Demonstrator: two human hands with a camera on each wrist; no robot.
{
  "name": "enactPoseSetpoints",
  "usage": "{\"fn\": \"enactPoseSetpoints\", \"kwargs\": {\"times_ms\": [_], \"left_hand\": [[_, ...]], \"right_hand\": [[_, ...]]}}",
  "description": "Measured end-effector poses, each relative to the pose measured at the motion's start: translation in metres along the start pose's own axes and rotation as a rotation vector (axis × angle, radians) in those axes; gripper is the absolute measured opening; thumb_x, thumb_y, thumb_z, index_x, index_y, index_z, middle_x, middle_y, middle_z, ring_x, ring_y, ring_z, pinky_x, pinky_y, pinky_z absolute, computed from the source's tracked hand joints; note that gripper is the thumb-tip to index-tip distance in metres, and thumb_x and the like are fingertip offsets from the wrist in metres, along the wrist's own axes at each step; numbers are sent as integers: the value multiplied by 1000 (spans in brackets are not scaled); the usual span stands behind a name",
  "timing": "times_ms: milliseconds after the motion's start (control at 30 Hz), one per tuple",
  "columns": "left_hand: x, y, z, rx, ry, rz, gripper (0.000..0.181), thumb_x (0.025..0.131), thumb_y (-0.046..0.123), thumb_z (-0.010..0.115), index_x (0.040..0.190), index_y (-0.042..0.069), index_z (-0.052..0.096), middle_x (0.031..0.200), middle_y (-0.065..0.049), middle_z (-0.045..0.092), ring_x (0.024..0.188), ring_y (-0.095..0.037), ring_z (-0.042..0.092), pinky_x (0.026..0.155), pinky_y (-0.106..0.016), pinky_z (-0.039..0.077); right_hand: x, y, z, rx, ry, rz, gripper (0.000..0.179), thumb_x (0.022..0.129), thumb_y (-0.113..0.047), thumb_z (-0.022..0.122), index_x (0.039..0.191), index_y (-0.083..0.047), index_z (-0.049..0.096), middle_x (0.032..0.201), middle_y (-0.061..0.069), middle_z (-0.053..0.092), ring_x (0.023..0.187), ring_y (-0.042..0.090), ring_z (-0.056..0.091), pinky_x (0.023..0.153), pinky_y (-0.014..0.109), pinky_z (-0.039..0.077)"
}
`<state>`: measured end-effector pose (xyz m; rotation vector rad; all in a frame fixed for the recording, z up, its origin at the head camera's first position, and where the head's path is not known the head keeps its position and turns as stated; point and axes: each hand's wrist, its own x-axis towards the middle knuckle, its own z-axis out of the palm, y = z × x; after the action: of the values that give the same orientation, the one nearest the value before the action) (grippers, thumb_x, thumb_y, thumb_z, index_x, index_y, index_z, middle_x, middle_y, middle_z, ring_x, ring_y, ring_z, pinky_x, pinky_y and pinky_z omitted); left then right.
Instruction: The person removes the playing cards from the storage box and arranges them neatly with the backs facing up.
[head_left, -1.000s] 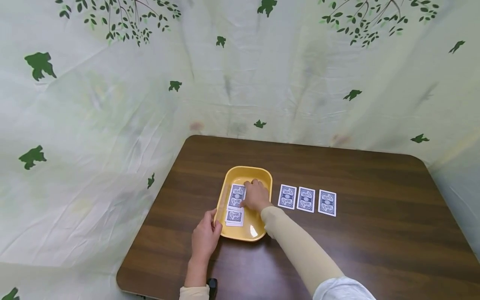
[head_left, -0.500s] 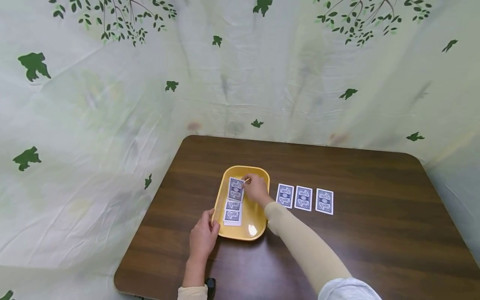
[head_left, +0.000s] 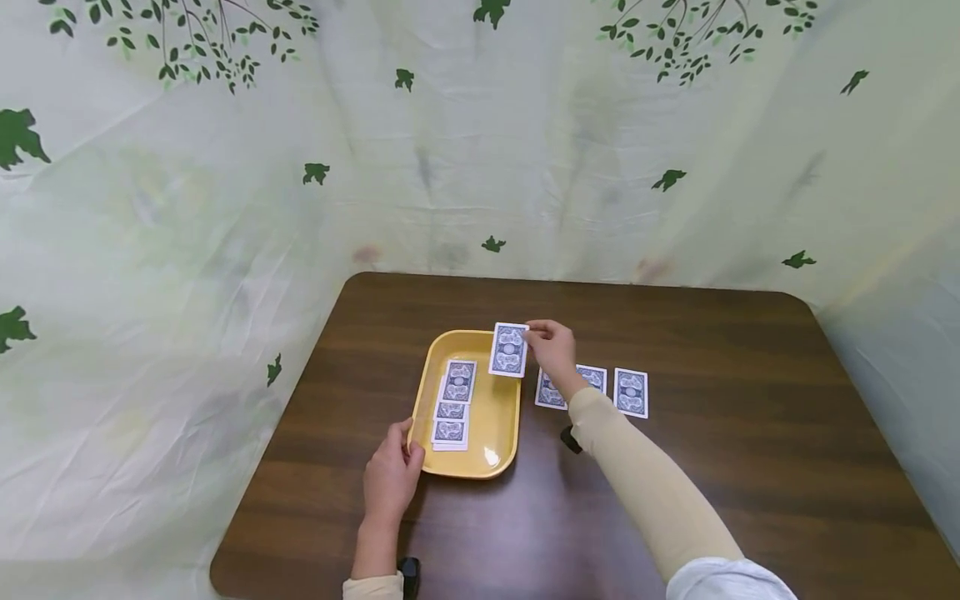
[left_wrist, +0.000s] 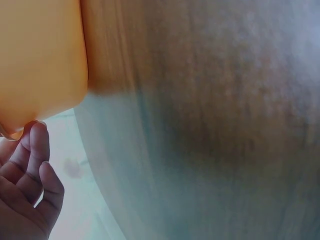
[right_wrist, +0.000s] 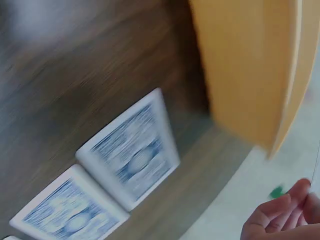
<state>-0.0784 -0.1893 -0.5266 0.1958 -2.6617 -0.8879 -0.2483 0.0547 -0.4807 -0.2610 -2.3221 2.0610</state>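
My left hand (head_left: 392, 473) grips the near left rim of a yellow tray (head_left: 495, 433), its thumb and fingers at the edge. Several blue-backed playing cards (head_left: 450, 432) lie overlapping in a column along the tray's left side. Above the tray's far right corner, my right hand (head_left: 553, 346) pinches one playing card (head_left: 509, 350) by its right edge, back side showing. In the left wrist view, the left fingers (left_wrist: 37, 145) meet the tray's rim. The right wrist view shows the right fingertips (right_wrist: 300, 192) together beyond the tray wall (right_wrist: 250, 65).
To the right of the tray, three face-down cards lie in a row on the brown table (head_left: 712, 467). The rightmost card (head_left: 631, 393) shows whole; the right hand and arm partly cover the other two. A leaf-patterned cloth (head_left: 562, 167) hangs behind the table.
My right hand has lifted a card from the tray and carried it right, over the far right corner. My left hand keeps hold of the rim. The head view has shifted slightly.
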Motion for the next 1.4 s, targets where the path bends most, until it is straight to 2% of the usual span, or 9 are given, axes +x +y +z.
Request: {"fn": "enactPoseSetpoints", "kwargs": {"times_ms": [100,200,367,567,833,967,1133,1267,1400], "left_hand": [[1,1,-2,-5,-8,-13,34,87,8,58,120,0,60,66,-2,51,55,-18,46,50,-33,37],[1,1,-4,5,-19,-33,35,88,9,58,121,0,59,67,-3,52,56,-19,47,51,-33,37],[1,1,-6,17,-37,-74,36,88,10,59,123,0,58,68,-4,52,57,-19,47,52,-32,38],[2,1,-7,17,-67,-102,37,90,11,58,125,-1,57,71,-6,54,59,-20,48,54,-32,39],[3,1,-7,23,-64,-98,37,90,11,58,125,0,57,71,-6,54,59,-21,48,54,-33,39],[5,2,-7,18,-68,-96,37,90,11,58,125,0,56,71,-6,54,59,-20,48,54,-33,39],[3,3,-5,18,-67,-89,37,90,11,57,125,0,57,70,-5,53,58,-20,47,54,-33,38],[1,4,-2,25,-66,-84,37,89,11,58,124,0,57,70,-4,52,58,-19,47,53,-32,38],[1,5,0,27,-74,-84,37,90,12,57,125,1,57,70,-3,52,58,-18,47,53,-32,38]], "right_hand": [[8,5,-23,13,81,32,21,89,-5,65,108,4,70,87,7,64,77,14,58,64,19,46],[13,13,-47,-6,163,61,23,91,-7,63,110,4,70,90,8,63,79,10,54,66,19,43],[16,33,-81,-16,292,111,24,91,-8,61,110,4,71,100,15,65,86,15,53,74,22,41],[15,54,-121,-54,425,206,26,92,-13,60,110,1,71,107,16,65,91,18,53,78,26,39],[10,58,-165,-116,462,306,32,97,-18,54,121,-2,67,123,16,60,105,23,51,86,33,40],[9,65,-182,-141,484,324,29,96,-18,55,116,-5,71,118,13,62,103,22,51,86,33,42],[2,73,-193,-197,517,308,27,93,-17,57,109,-3,73,111,15,66,98,25,53,83,34,43],[-4,78,-198,-265,491,295,32,95,-14,51,116,4,67,121,24,60,110,35,51,94,44,38],[-7,80,-202,-368,468,292,31,93,-13,50,114,5,65,119,26,59,112,40,49,95,46,36]]}}
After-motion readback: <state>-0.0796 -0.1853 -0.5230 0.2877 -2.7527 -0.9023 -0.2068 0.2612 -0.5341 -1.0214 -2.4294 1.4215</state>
